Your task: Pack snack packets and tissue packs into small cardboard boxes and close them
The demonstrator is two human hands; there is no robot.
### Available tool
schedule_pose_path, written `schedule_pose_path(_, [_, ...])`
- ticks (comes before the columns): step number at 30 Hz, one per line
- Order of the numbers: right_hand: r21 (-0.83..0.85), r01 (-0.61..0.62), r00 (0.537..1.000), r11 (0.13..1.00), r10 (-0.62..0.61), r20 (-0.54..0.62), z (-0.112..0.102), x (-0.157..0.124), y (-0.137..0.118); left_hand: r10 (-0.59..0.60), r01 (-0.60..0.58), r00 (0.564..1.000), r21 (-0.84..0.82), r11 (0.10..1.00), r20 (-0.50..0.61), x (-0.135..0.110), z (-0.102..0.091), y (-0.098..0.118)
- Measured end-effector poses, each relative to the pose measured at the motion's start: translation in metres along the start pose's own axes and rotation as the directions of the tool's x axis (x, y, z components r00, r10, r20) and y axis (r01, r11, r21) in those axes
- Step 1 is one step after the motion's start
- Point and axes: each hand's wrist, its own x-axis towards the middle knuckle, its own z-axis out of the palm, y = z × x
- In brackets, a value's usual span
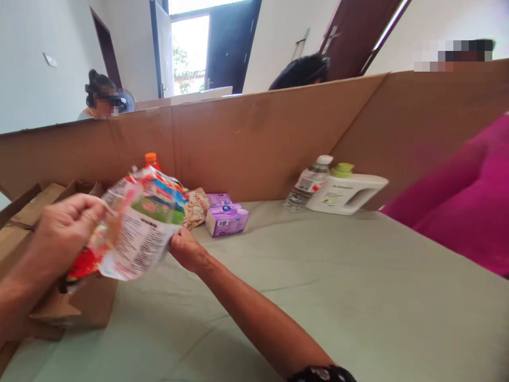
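Note:
My left hand (69, 225) is closed, pinching the left edge of a crinkled plastic packet (139, 239). The packet is blurred; it has a white panel of small print, a green and blue picture and clear edges. My right hand (186, 248) grips its lower right side with closed fingers. A red and yellow wrapper part (85, 260) hangs below my left hand; whether it belongs to the same packet I cannot tell. Both hands hold the packet in the air, beside and partly over open cardboard boxes (89, 305).
Behind the packet stand an orange-capped bottle (151, 158), a beige packet (196, 208) and purple boxes (227, 218). Further right are a clear bottle (308, 185) and a white jug (338, 193). A cardboard wall (254, 143) borders the green cloth (318, 286). A person in magenta (457, 196) is at right.

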Motion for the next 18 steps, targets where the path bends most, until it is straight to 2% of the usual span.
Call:
schedule_pose_path(1, [0.11,-0.025,0.999,0.994,0.027,-0.016,0.004,-0.003,-0.006,-0.002,0.007,0.995,-0.051,0.999,0.095,-0.008,0.015,0.0])
schedule_pose_path(3, [0.144,-0.082,0.99,0.986,0.097,-0.104,-0.001,-0.015,-0.013,-0.039,0.068,0.973,-0.121,0.99,0.226,-0.017,0.034,-0.006])
schedule_pose_path(4, [0.121,-0.112,0.979,0.986,0.13,-0.157,-0.009,-0.022,-0.015,-0.057,0.092,0.965,-0.129,0.987,0.256,-0.019,0.038,-0.013])
schedule_pose_path(6, [0.044,-0.194,0.952,0.98,0.199,-0.235,-0.032,-0.036,-0.018,-0.091,0.125,0.965,-0.124,0.984,0.245,-0.019,0.031,-0.031])
schedule_pose_path(8, [-0.069,-0.299,0.916,0.952,0.266,-0.299,-0.062,-0.046,-0.024,-0.131,0.148,0.981,-0.118,0.982,0.143,-0.019,0.008,-0.052])
schedule_pose_path(10, [-0.256,-0.405,0.859,0.878,0.269,-0.437,-0.089,-0.05,-0.033,-0.174,0.174,0.985,-0.075,0.982,0.0,-0.023,-0.025,-0.075])
schedule_pose_path(12, [-0.455,-0.467,0.771,0.758,0.097,-0.63,-0.109,-0.049,-0.043,-0.224,0.227,0.968,0.009,0.974,-0.109,-0.032,-0.058,-0.097])
schedule_pose_path(13, [-0.524,-0.483,0.736,0.701,0.0,-0.677,-0.114,-0.049,-0.047,-0.249,0.258,0.959,0.056,0.964,-0.139,-0.038,-0.073,-0.108])
schedule_pose_path(14, [-0.576,-0.487,0.72,0.657,-0.071,-0.69,-0.116,-0.048,-0.05,-0.269,0.286,0.951,0.104,0.953,-0.15,-0.045,-0.084,-0.117])
schedule_pose_path(15, [-0.624,-0.473,0.738,0.622,-0.107,-0.666,-0.113,-0.046,-0.051,-0.286,0.306,0.948,0.152,0.94,-0.143,-0.051,-0.092,-0.126])
schedule_pose_path(16, [-0.679,-0.431,0.787,0.594,-0.12,-0.605,-0.107,-0.044,-0.051,-0.299,0.318,0.947,0.197,0.928,-0.117,-0.057,-0.097,-0.133])
schedule_pose_path(18, [-0.794,-0.272,0.908,0.544,-0.129,-0.399,-0.083,-0.035,-0.045,-0.307,0.308,0.95,0.272,0.912,-0.046,-0.07,-0.098,-0.141])
